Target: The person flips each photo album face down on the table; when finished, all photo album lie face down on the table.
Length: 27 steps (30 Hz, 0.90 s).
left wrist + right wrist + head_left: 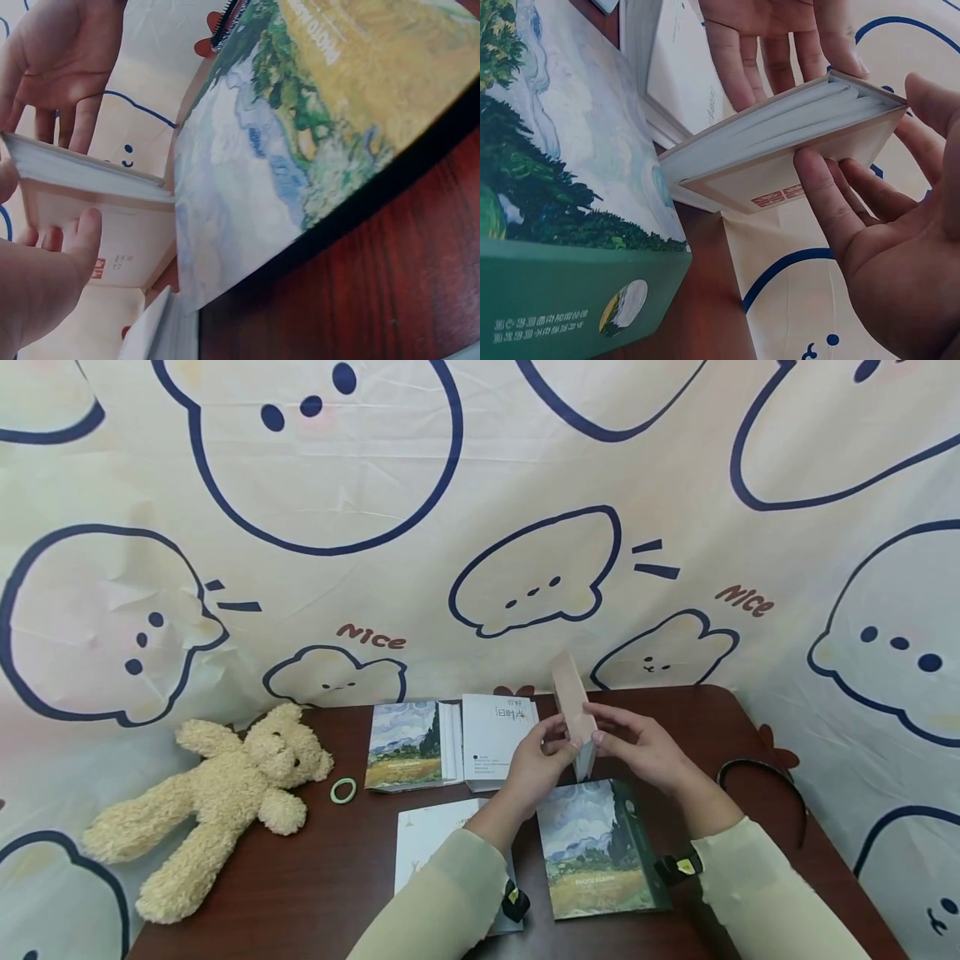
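Both hands hold a beige hardcover book (572, 702) on its edge, tilted, above the back edge of a photo album (588, 847). My left hand (536, 764) grips it from the left, and my right hand (651, 753) pinches it from the right with thumb and fingers. In the right wrist view, the book's white page edges (780, 124) show slightly fanned between the covers, with a small red print on one cover. The photo album, with a painted landscape cover and green spine, lies flat on the table. Beneath my left forearm is a white book (423, 839), partly hidden.
At the back stand two stacks side by side, one topped by a landscape-covered album (405, 739), the other by a white book (491, 743). A teddy bear (225, 793) and a pale green ring (343, 780) lie left. A thin black band (780, 774) curves at the right.
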Tool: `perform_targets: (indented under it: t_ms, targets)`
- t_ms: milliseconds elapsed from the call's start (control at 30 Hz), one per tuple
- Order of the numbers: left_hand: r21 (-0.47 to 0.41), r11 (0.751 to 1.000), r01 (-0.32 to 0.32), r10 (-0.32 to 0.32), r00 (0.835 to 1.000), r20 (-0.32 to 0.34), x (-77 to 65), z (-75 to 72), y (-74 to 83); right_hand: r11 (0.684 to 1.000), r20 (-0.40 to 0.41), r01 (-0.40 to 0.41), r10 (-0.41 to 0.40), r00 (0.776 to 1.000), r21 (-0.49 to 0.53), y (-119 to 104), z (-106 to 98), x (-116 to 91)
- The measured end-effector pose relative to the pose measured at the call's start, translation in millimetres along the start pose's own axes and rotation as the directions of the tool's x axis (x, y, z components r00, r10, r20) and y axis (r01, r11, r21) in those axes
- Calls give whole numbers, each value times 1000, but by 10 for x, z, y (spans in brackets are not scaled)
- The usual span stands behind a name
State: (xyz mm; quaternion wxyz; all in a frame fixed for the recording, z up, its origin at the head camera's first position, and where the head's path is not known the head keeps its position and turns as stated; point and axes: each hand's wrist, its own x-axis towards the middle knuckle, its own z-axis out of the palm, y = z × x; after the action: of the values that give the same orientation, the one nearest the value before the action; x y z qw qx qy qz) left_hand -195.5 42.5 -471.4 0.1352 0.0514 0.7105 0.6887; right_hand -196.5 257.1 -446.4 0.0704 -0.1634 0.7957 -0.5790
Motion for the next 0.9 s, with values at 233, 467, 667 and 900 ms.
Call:
perform_targets:
  t_ms: [233,467,667,900]
  targets:
    - [-13,999,38,-37,999,31,3,46,-72,999,-57,-4,1,998,-51,50,-29,-28]
    - [18,997,71,-72,996,46,2,86,-140,999,-104,-12,8,995,-33,138,-56,-59]
    - [55,996,68,-70,997,40,1,111,-195,999,-130,-8,4,991,-32,174,-56,-74]
    - [83,991,103,-109,992,67,-12,150,-253,999,-158,-35,32,987,-18,205,-87,-117]
